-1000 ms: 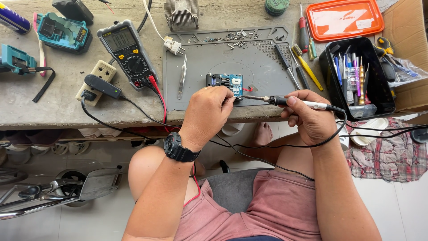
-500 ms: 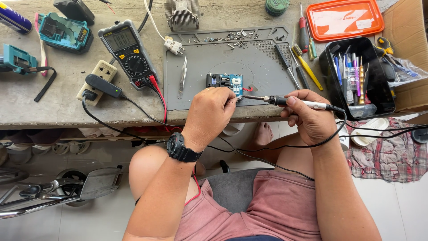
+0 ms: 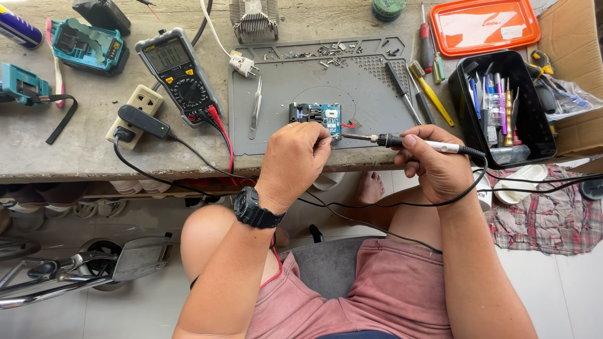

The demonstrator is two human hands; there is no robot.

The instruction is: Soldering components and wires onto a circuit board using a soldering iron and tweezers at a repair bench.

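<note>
The right hand (image 3: 436, 166) is closed in a pen grip around one soldering iron (image 3: 408, 142), its tip pointing toward the left hand and reaching the edge of one small blue circuit board (image 3: 316, 115). The left hand (image 3: 294, 160) is curled narrow, fingertips pinched just below the board; whether it holds solder wire cannot be told. The board, blue with black parts at one end, lies on the near half of one grey work mat (image 3: 282, 81), just beyond both hands and close to the bench's front edge. One pair of tweezers (image 3: 255, 113) lies on the mat beyond the left hand, with bare mat between it and the board. Further out from the left hand stand one multimeter (image 3: 176, 72) and one wall-socket block (image 3: 135, 113) with a black plug. Beyond the right hand lie several screwdrivers (image 3: 427, 88), one black bin of tools (image 3: 534, 135) and one orange tray (image 3: 483, 25).
</note>
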